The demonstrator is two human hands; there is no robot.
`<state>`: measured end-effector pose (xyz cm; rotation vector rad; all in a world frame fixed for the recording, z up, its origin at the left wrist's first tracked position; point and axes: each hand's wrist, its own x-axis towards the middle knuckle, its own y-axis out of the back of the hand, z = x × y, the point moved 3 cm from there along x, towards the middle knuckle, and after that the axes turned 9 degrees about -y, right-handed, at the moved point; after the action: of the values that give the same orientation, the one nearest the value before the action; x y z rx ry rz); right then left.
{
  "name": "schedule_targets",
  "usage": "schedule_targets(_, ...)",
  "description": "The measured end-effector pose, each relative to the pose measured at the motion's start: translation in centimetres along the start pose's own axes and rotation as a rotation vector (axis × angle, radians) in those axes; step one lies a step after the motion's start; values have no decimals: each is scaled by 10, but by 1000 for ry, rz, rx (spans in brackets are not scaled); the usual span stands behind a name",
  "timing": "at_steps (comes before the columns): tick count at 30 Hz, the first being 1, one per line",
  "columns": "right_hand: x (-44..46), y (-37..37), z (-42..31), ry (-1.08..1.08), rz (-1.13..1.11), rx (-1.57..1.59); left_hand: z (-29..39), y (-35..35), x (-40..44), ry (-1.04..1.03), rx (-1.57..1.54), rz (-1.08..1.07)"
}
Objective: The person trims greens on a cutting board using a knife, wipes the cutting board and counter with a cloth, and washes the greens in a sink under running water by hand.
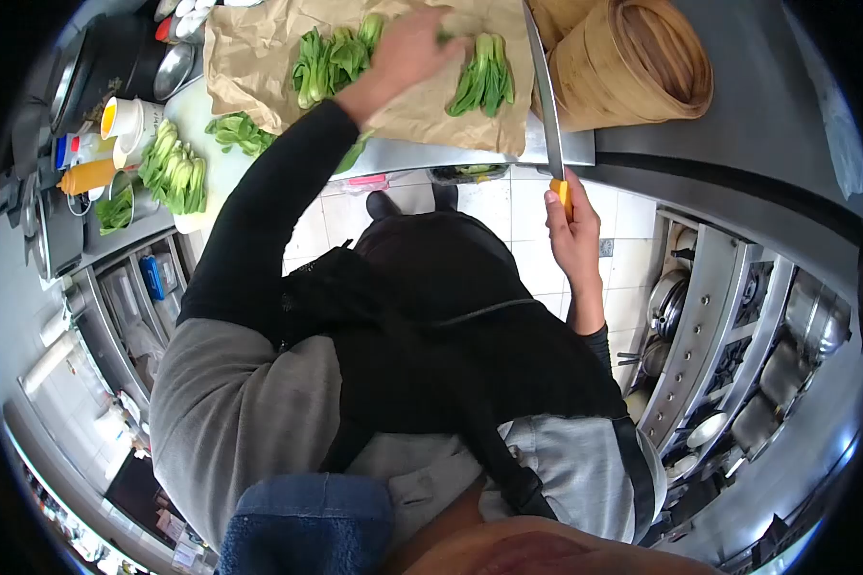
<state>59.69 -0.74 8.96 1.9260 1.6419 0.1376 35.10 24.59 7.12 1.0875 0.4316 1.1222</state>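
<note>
My right hand is wrapped round the yellow handle of a long-bladed knife. Its blade points away from me along the right edge of the brown paper. Over that paper reaches my left hand, fingers stretched apart and somewhat blurred by motion. Bunches of bok choy lie just left of it, partly behind the hand. Another bok choy bunch lies to its right, leaves toward me. I see nothing clearly held in the left hand.
Bamboo steamers stand right of the paper. On the left, more bok choy lies on a white board, beside a metal cup with greens and sauce bottles. Pans sit on a lower shelf at right.
</note>
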Motion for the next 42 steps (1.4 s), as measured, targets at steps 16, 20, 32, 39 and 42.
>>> schedule_targets(16, -1, 1, 12, -24, -24, 37, -70, -12, 14, -76, -151, 161)
schedule_targets(20, 8, -1, 12, 83, 9, -14, -49, -29, 30, 101, -33, -137)
schedule_targets(32, 26, -34, -18, 3, -260, 238, -45, 65, -47, 58, -485, 253)
schedule_targets(39, 52, -83, -72, 291, -459, 49, -70, 169, -210, 276, -727, 581)
schedule_targets(42, 41, -110, -112, 692, -411, -17, -80, 170, -244, 268, -747, 622)
